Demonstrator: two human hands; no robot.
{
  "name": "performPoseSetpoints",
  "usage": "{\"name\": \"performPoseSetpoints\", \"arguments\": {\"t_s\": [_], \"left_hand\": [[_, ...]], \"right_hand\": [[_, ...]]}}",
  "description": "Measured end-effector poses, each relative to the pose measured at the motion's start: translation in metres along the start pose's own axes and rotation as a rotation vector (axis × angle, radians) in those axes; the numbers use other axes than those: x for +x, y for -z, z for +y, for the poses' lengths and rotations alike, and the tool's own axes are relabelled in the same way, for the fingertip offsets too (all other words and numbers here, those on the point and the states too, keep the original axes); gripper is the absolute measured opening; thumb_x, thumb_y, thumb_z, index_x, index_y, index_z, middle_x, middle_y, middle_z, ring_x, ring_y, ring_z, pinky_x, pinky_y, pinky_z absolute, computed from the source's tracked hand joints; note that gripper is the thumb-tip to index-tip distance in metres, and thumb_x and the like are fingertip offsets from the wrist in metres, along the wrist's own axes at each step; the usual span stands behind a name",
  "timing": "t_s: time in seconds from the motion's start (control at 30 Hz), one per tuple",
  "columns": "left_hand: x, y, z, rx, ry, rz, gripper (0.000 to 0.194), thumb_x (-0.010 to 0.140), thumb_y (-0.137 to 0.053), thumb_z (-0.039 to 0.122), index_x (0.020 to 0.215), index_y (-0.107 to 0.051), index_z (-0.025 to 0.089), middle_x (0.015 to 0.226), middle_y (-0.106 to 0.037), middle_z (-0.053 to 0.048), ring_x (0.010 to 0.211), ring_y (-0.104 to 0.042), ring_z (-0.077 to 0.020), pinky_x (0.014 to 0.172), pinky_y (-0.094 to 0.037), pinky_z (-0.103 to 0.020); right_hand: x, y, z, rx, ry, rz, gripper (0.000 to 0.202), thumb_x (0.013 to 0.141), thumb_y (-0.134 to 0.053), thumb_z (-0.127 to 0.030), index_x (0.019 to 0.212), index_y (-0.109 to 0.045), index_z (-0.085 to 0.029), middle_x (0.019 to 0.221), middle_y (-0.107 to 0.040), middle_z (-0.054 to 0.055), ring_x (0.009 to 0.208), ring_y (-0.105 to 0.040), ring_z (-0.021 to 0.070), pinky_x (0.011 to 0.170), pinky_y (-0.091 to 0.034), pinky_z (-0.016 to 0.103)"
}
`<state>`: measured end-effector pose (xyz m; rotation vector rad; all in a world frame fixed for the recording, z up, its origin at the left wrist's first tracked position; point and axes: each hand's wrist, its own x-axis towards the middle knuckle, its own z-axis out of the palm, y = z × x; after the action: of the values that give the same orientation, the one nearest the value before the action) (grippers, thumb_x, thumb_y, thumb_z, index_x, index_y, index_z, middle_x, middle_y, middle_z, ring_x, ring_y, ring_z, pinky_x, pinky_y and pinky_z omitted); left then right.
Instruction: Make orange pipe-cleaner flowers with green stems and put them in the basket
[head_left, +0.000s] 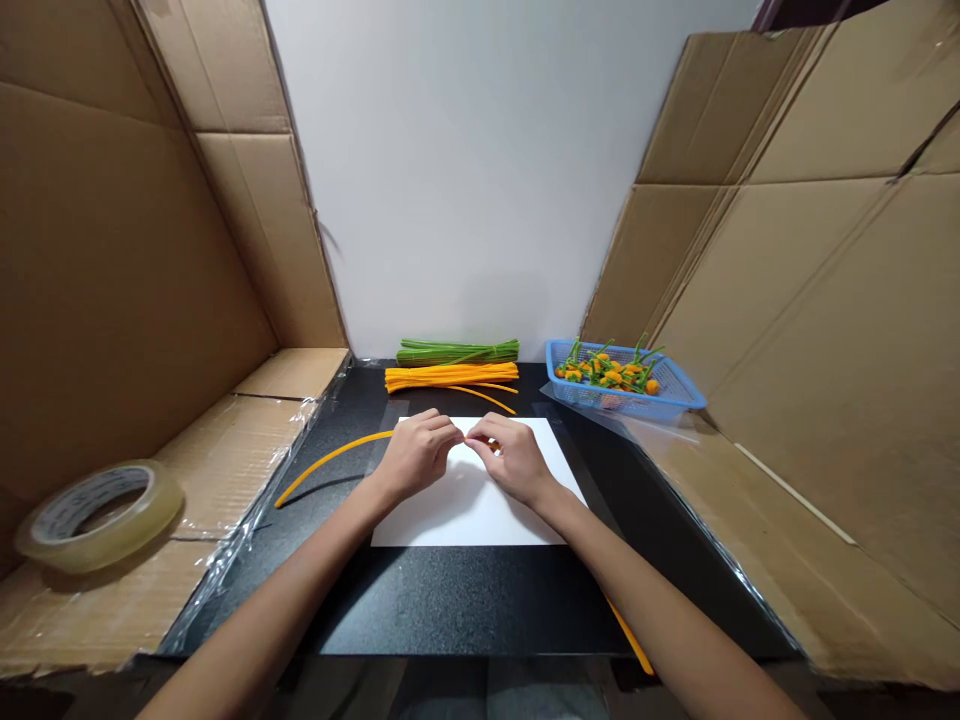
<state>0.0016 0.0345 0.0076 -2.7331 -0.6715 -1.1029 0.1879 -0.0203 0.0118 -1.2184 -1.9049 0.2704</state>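
Note:
Over a white sheet of paper point(480, 515), my left hand point(420, 452) and my right hand point(511, 458) meet fingertip to fingertip. Both pinch an orange pipe cleaner point(330, 453), whose long tail curves out to the left past my left hand. A small bit of orange shows between the fingers of my right hand; its exact shape is hidden. Under my right forearm another orange length point(630, 635) sticks out over the table's front edge. Whether it joins the held pipe cleaner cannot be seen.
Behind the paper lie bundles of orange pipe cleaners point(450, 377) and green pipe cleaners point(457, 352). A blue basket point(667, 405) at the back right holds several small orange-and-green pieces. A tape roll point(169, 505) rests on cardboard at left. Cardboard walls point(817, 330) flank the black table point(442, 600).

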Motion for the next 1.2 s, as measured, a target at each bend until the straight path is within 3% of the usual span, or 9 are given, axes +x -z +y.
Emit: {"name": "performPoseSetpoints", "arguments": {"t_s": [0.17, 0.3, 0.4, 0.6, 0.73, 0.87, 0.97, 1.1, 1.2], "left_hand": [[-0.001, 0.0, 0.0, -0.011, -0.113, 0.074, 0.026, 0.089, -0.048, 0.004, 0.081, -0.067, 0.018, 0.071, -0.066, -0.003, 0.066, -0.052, -0.0155, 0.061, -0.04, -0.028], [-0.001, -0.001, 0.003, 0.018, -0.175, 0.095, 0.029, 0.09, -0.043, 0.001, 0.08, -0.064, 0.018, 0.07, -0.065, -0.002, 0.064, -0.048, -0.0151, 0.062, -0.039, -0.028], [-0.001, -0.003, 0.006, 0.04, -0.218, 0.089, 0.031, 0.09, -0.04, 0.0, 0.082, -0.063, 0.018, 0.069, -0.063, -0.002, 0.064, -0.049, -0.0147, 0.062, -0.039, -0.028], [-0.001, -0.003, 0.008, 0.012, -0.284, 0.078, 0.028, 0.092, -0.039, -0.001, 0.086, -0.061, 0.017, 0.072, -0.062, -0.003, 0.066, -0.051, -0.014, 0.065, -0.041, -0.027], [-0.002, -0.004, 0.004, 0.069, -0.229, 0.024, 0.027, 0.092, -0.041, 0.003, 0.084, -0.062, 0.018, 0.069, -0.061, -0.003, 0.064, -0.051, -0.0151, 0.061, -0.039, -0.028], [-0.004, -0.007, -0.001, 0.108, -0.056, -0.049, 0.019, 0.097, -0.047, 0.016, 0.087, -0.064, 0.018, 0.073, -0.067, -0.004, 0.066, -0.058, -0.0169, 0.057, -0.037, -0.028], [-0.004, -0.008, -0.003, 0.061, 0.097, -0.129, 0.016, 0.099, -0.051, 0.028, 0.102, -0.063, 0.018, 0.081, -0.072, -0.005, 0.069, -0.065, -0.0176, 0.057, -0.039, -0.026], [-0.003, -0.004, -0.004, 0.014, 0.142, -0.254, 0.018, 0.101, -0.048, 0.032, 0.104, -0.062, 0.019, 0.089, -0.075, -0.005, 0.074, -0.069, -0.0179, 0.061, -0.042, -0.024], [-0.002, -0.003, -0.005, -0.021, 0.138, -0.268, 0.019, 0.101, -0.047, 0.028, 0.1, -0.064, 0.02, 0.087, -0.075, -0.006, 0.074, -0.069, -0.0182, 0.062, -0.043, -0.025]], "right_hand": [[0.006, 0.004, -0.002, 0.382, -0.286, -0.057, 0.012, 0.08, -0.069, -0.025, 0.071, -0.071, -0.018, 0.071, -0.069, 0.004, 0.063, -0.062, 0.0154, 0.061, -0.047, 0.028], [0.008, 0.009, 0.0, 0.677, -0.489, -0.168, 0.023, 0.067, -0.081, -0.035, 0.067, -0.072, -0.014, 0.059, -0.065, 0.003, 0.054, -0.059, 0.013, 0.059, -0.048, 0.028], [0.009, 0.012, 0.003, 0.833, -0.622, -0.248, 0.027, 0.058, -0.087, -0.033, 0.063, -0.071, -0.012, 0.058, -0.064, 0.003, 0.054, -0.057, 0.0106, 0.059, -0.046, 0.026], [0.01, 0.017, 0.009, 0.983, -0.764, -0.433, 0.025, 0.06, -0.085, -0.028, 0.061, -0.066, -0.012, 0.059, -0.06, 0.001, 0.053, -0.049, 0.0059, 0.05, -0.036, 0.019], [0.01, 0.015, 0.013, 0.823, -0.645, -0.42, 0.025, 0.068, -0.08, -0.035, 0.068, -0.066, -0.014, 0.062, -0.059, 0.001, 0.056, -0.05, 0.0092, 0.051, -0.035, 0.022], [0.006, 0.009, 0.013, 0.248, -0.209, -0.173, 0.012, 0.081, -0.071, -0.03, 0.082, -0.068, -0.019, 0.078, -0.065, 0.003, 0.07, -0.055, 0.015, 0.064, -0.039, 0.027], [0.002, 0.005, 0.015, -0.087, 0.027, -0.119, 0.007, 0.09, -0.063, -0.024, 0.093, -0.068, -0.021, 0.089, -0.067, 0.006, 0.078, -0.057, 0.018, 0.071, -0.038, 0.029], [0.0, 0.005, 0.019, -0.261, 0.105, -0.144, 0.017, 0.096, -0.055, -0.027, 0.086, -0.068, -0.022, 0.077, -0.062, 0.004, 0.068, -0.052, 0.0159, 0.063, -0.03, 0.028], [0.001, 0.008, 0.021, -0.327, 0.138, -0.156, 0.022, 0.097, -0.053, -0.028, 0.083, -0.068, -0.022, 0.072, -0.061, 0.003, 0.064, -0.049, 0.0149, 0.06, -0.025, 0.029]]}}
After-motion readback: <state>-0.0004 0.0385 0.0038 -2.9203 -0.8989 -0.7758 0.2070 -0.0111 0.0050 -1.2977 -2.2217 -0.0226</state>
